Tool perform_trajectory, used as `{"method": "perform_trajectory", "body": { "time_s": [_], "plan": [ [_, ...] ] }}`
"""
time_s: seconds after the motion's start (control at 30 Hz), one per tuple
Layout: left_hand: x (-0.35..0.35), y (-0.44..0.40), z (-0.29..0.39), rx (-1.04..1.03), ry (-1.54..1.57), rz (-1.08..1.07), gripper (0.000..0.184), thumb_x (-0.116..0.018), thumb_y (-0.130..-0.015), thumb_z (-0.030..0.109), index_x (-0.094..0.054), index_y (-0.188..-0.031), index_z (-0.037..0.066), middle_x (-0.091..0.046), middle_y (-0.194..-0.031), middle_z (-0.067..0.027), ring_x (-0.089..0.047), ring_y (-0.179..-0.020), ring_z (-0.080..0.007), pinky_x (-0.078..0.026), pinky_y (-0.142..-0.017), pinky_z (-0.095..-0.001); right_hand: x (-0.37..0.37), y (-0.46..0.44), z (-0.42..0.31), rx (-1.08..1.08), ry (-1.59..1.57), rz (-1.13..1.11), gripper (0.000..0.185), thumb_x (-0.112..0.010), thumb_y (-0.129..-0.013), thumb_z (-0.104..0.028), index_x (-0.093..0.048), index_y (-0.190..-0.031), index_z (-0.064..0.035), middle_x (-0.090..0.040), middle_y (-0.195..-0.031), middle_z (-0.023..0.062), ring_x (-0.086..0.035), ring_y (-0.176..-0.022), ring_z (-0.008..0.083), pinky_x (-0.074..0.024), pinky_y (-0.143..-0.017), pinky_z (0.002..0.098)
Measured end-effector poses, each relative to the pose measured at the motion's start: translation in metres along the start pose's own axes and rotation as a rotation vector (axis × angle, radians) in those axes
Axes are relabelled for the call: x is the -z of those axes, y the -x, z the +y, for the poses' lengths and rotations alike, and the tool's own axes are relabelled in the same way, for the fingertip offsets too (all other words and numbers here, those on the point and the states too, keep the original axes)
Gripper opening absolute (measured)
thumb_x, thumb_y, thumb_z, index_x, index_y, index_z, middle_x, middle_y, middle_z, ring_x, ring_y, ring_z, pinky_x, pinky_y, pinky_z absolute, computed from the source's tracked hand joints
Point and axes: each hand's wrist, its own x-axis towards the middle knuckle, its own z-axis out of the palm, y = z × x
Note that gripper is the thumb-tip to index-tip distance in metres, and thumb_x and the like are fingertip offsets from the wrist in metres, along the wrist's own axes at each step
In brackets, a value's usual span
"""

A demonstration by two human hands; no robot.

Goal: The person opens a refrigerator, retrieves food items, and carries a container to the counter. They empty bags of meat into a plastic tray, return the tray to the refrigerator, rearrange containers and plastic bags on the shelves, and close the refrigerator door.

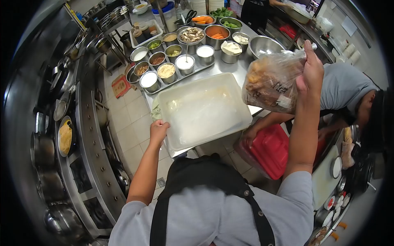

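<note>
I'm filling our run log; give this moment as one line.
left hand: on rim of pale tub; right hand: holding plastic bag by its top; bag: raised, filled; co-worker: bending beside red container

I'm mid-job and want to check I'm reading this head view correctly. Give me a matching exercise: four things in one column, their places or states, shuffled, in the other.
Things:
1. Plastic bag
2. Translucent tub
3. Red-topped bin
4. Yellow food

Places or states:
A. Low down, with a co-worker's hand at its edge
B. In a pan on the left side of the picture
C. Held up in the right hand
D. Gripped at its edge by the left hand

Pairs: 1-C, 2-D, 3-A, 4-B
</note>
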Motion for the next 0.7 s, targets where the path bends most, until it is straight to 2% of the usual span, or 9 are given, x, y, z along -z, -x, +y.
{"method": "perform_trajectory", "body": {
  "time_s": [0.17, 0.27, 0.3, 0.37, 0.4, 0.5, 0.57, 0.67, 0.7],
  "plan": [
    [-0.024, 0.014, 0.020, -0.109, -0.224, -0.104, 0.019, -0.067, -0.073, 0.011, -0.052, -0.064, 0.004, -0.053, -0.058, -0.0025, -0.054, -0.050, -0.0120, -0.044, -0.046, -0.0274, -0.041, 0.026, 0.009, -0.094, -0.245, -0.046, 0.020, -0.065, -0.091, -0.025, -0.059, -0.081, -0.0091, -0.058, -0.074, -0.0002, -0.056, -0.064, 0.0118, -0.0473, -0.059, 0.0291],
    [-0.042, 0.016, 0.021, -0.074, -0.086, -0.216, 0.023, -0.072, -0.075, 0.016, -0.054, -0.069, 0.002, -0.054, -0.060, -0.0033, -0.055, -0.047, -0.0145, -0.046, -0.046, -0.0281, -0.058, 0.047, 0.039, -0.162, -0.278, 0.020, 0.020, -0.064, -0.091, -0.026, -0.058, -0.080, -0.0096, -0.056, -0.073, -0.0003, -0.055, -0.063, 0.0113, -0.0469, -0.057, 0.0289],
    [-0.043, 0.009, 0.021, 0.039, -0.123, -0.270, 0.027, -0.074, -0.078, 0.020, -0.057, -0.084, 0.000, -0.060, -0.077, -0.0104, -0.061, -0.064, -0.0205, -0.051, -0.059, -0.0325, -0.057, 0.053, 0.054, -0.201, -0.271, 0.031, 0.021, -0.064, -0.091, -0.026, -0.057, -0.078, -0.0102, -0.056, -0.072, -0.0005, -0.054, -0.062, 0.0107, -0.0463, -0.057, 0.0281],
    [-0.051, 0.005, 0.014, -0.430, -0.235, 0.250, 0.034, -0.072, -0.080, 0.020, -0.054, -0.099, -0.002, -0.058, -0.102, -0.0176, -0.060, -0.094, -0.0280, -0.049, -0.081, -0.0379, -0.053, 0.067, 0.089, -0.235, -0.203, 0.035, 0.026, -0.064, -0.091, -0.028, -0.054, -0.072, -0.0125, -0.051, -0.067, -0.0025, -0.050, -0.059, 0.0092, -0.0416, -0.052, 0.0261],
    [-0.045, 0.006, 0.023, -0.525, -0.113, 0.290, 0.047, -0.071, -0.080, 0.024, -0.050, -0.113, -0.002, -0.051, -0.119, -0.0209, -0.049, -0.114, -0.0326, -0.040, -0.096, -0.0397, -0.051, 0.075, 0.107, -0.240, -0.112, 0.040, 0.029, -0.064, -0.091, -0.029, -0.053, -0.069, -0.0132, -0.049, -0.064, -0.0035, -0.048, -0.057, 0.0087, -0.0385, -0.051, 0.0249],
    [-0.044, 0.033, 0.093, -1.054, -0.236, -0.018, 0.052, -0.071, -0.080, 0.026, -0.049, -0.118, -0.002, -0.051, -0.120, -0.0215, -0.050, -0.111, -0.0346, -0.040, -0.096, -0.0383, -0.057, 0.105, 0.150, -0.372, 0.183, -0.026, 0.030, -0.061, -0.093, -0.033, -0.055, -0.072, -0.0129, -0.051, -0.066, -0.0034, -0.040, -0.052, 0.0064, -0.0308, -0.046, 0.0253],
    [-0.067, 0.042, 0.107, -0.874, -0.314, -0.380, 0.048, -0.069, -0.083, 0.024, -0.050, -0.120, 0.001, -0.050, -0.124, -0.0198, -0.049, -0.117, -0.0315, -0.038, -0.101, -0.0388, -0.059, 0.120, 0.186, -0.378, 0.394, -0.056, 0.030, -0.059, -0.094, -0.035, -0.055, -0.074, -0.0134, -0.046, -0.063, -0.0063, -0.037, -0.049, 0.0052, -0.0302, -0.045, 0.0238],
    [-0.097, 0.030, 0.093, -1.023, -0.428, -0.356, 0.036, -0.070, -0.078, 0.019, -0.056, -0.108, 0.004, -0.056, -0.108, -0.0157, -0.052, -0.106, -0.0322, -0.039, -0.093, -0.0420, -0.046, 0.123, 0.211, -0.488, 0.020, 0.017, 0.030, -0.062, -0.092, -0.033, -0.055, -0.072, -0.0118, -0.048, -0.061, -0.0061, -0.042, -0.053, 0.0043, -0.0330, -0.048, 0.0224],
    [-0.104, 0.028, 0.090, -1.110, -0.490, -0.323, 0.033, -0.070, -0.077, 0.018, -0.058, -0.104, 0.004, -0.056, -0.104, -0.0147, -0.053, -0.103, -0.0327, -0.039, -0.090, -0.0423, -0.040, 0.124, 0.209, -0.471, 0.080, -0.068, 0.028, -0.061, -0.092, -0.033, -0.055, -0.075, -0.0112, -0.049, -0.063, -0.0062, -0.042, -0.054, 0.0044, -0.0343, -0.049, 0.0223]
  ]
}}
